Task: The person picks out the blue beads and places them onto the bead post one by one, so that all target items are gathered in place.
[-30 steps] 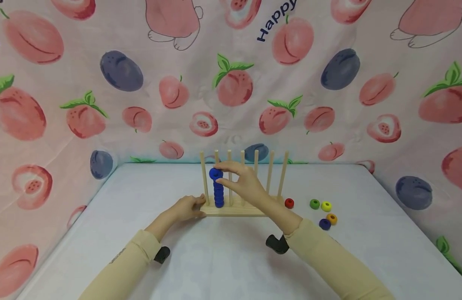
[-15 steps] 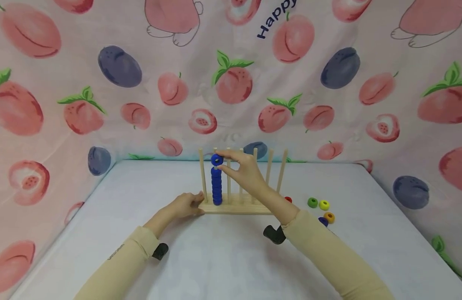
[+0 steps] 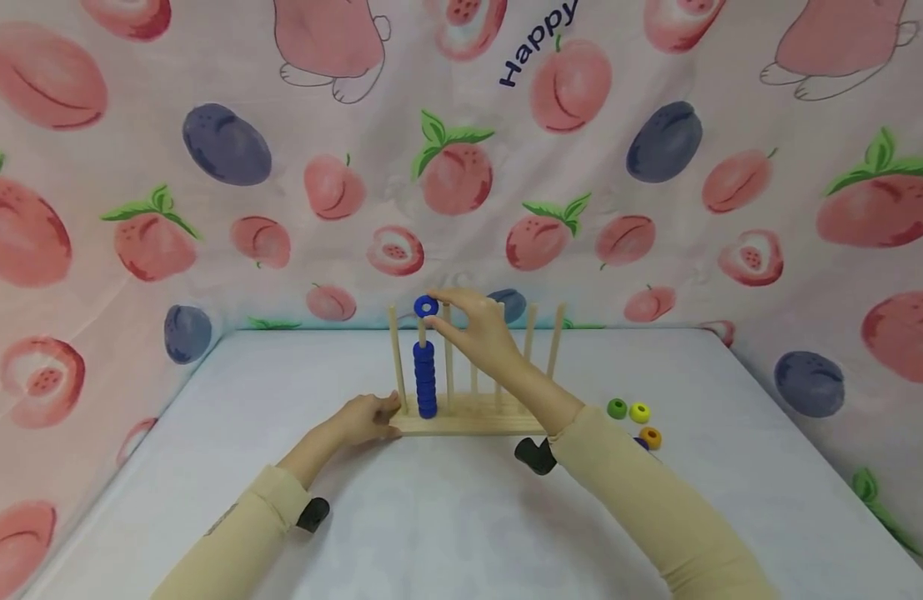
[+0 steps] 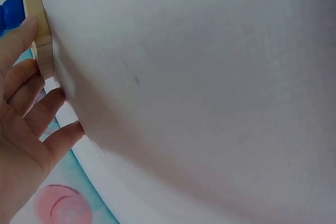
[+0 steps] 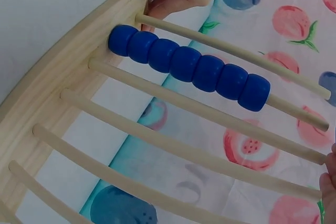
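My right hand [image 3: 485,337] pinches a blue bead [image 3: 418,308] between thumb and fingertips, level with the top of the second peg from the left. The bead's hole faces the head view. Below it, several blue beads [image 3: 425,383] are stacked on that peg down to the base; they show large in the right wrist view [image 5: 184,64]. The wooden peg rack [image 3: 461,427] stands upright on the table. At its left end, my left hand [image 3: 359,419] grips the base, thumb on the front and fingers behind, as the left wrist view [image 4: 26,108] shows.
Right of the rack lie loose beads: a green bead [image 3: 617,408], a yellow bead [image 3: 639,412], an orange bead [image 3: 651,437] and a dark blue bead [image 3: 641,443] partly behind the right sleeve. Other bare pegs [image 3: 554,342] rise along the rack. A fruit-print cloth [image 3: 461,250] hangs behind the table.
My right hand has raised the blue bead from in front of the stack's top to the peg's tip. The red bead is now hidden behind my right arm. My left hand keeps its grip.
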{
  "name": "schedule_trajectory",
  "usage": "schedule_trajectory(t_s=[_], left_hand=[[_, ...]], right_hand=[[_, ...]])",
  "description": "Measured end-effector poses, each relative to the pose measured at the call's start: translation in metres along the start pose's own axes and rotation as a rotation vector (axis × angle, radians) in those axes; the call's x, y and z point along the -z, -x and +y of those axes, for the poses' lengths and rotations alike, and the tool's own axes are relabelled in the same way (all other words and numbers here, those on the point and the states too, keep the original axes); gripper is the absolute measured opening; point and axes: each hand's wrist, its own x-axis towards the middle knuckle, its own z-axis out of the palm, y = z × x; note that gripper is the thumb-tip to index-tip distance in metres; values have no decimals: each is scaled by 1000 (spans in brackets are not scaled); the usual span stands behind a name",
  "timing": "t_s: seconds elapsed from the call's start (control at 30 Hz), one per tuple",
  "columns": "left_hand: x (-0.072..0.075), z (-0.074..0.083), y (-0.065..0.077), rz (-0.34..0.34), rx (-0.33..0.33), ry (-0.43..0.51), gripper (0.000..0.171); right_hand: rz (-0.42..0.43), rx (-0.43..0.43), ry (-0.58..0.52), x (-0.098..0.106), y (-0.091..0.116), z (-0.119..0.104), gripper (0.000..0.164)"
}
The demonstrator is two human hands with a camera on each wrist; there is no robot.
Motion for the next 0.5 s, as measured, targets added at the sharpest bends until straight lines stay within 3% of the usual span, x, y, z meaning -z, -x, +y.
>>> schedule_trajectory(t_s=[0.3,0.5], left_hand=[[0,-4,1,7,-38,-2,54],[0,-4,2,8,-27,16,54]], right_hand=[[-54,-60,30,-1,-10,0,36],[-76,-98,7,-5,-14,-1,36]])
